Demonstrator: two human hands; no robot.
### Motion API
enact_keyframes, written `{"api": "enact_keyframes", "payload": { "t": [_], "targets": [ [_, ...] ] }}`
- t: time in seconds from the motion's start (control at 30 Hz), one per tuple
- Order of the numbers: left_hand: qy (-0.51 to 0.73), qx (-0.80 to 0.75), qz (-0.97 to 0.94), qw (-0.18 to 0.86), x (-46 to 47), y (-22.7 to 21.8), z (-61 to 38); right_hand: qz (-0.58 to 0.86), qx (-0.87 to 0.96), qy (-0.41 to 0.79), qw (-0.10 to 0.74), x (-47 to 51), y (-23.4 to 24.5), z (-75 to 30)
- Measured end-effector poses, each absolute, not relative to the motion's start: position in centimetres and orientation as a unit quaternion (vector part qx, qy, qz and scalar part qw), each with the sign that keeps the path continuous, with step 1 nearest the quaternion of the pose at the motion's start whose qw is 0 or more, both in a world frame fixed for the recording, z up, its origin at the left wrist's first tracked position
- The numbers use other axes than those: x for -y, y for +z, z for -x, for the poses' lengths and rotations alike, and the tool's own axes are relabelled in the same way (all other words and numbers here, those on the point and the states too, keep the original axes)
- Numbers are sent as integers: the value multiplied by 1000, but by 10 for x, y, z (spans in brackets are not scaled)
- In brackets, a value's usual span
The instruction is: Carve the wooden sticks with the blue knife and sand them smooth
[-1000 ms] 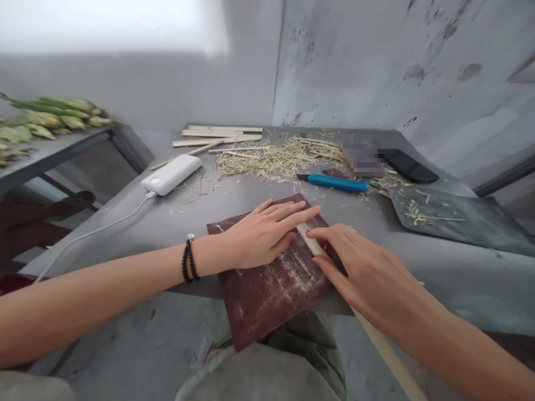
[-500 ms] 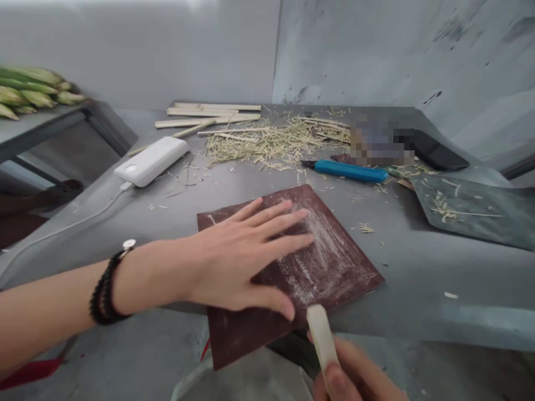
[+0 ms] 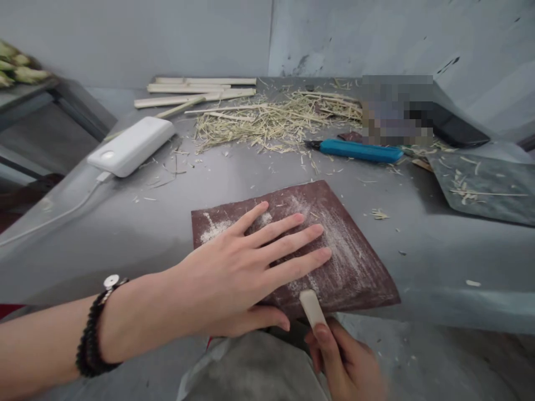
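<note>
My left hand (image 3: 251,250) lies with fingers spread on a dark red-brown sheet of sandpaper (image 3: 355,262), with its thumb at the sheet's near edge. Streaks of pale dust mark the sheet, and a small dust heap shows left of my fingers. In my right hand (image 3: 346,356) a short pale stick, apparently bamboo or wood (image 3: 312,308), is gripped between thumb and fingers. The stick's front end rests against or just over the near edge of the sandpaper, close to my left thumb; its rear end is hidden in my palm.
Beyond the sheet lie a blue utility knife (image 3: 359,150), a heap of pale shavings (image 3: 267,122) and several pale strips (image 3: 196,92). A white power bank (image 3: 134,146) with a cable sits left. At right are a black phone (image 3: 460,125) and a grey-green sheet (image 3: 497,192).
The view has shifted. My left hand has slid toward me over the sandpaper, uncovering the dust heap at its left. My right hand still holds the pale stick, now tilted differently.
</note>
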State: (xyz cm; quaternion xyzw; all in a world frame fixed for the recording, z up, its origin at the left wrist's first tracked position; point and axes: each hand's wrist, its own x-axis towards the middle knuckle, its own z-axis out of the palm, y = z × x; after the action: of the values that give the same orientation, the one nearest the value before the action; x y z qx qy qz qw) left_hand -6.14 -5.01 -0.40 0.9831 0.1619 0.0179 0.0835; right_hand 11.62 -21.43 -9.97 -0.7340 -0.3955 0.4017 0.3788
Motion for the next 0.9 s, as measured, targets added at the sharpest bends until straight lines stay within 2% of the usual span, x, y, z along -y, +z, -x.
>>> {"api": "enact_keyframes", "payload": {
  "t": [0.13,0.3,0.63,0.9],
  "targets": [
    [33,-164,-981,101,47,-4,61,739,363,412,390,210,-99,-115],
    [29,-168,-979,113,41,-3,59,708,321,501,379,206,-103,-112],
    [22,-176,-980,89,42,-8,57,700,316,527,363,203,-96,-121],
    [18,-177,-982,69,42,-8,58,683,295,542,392,196,-98,-116]
  ]
}}
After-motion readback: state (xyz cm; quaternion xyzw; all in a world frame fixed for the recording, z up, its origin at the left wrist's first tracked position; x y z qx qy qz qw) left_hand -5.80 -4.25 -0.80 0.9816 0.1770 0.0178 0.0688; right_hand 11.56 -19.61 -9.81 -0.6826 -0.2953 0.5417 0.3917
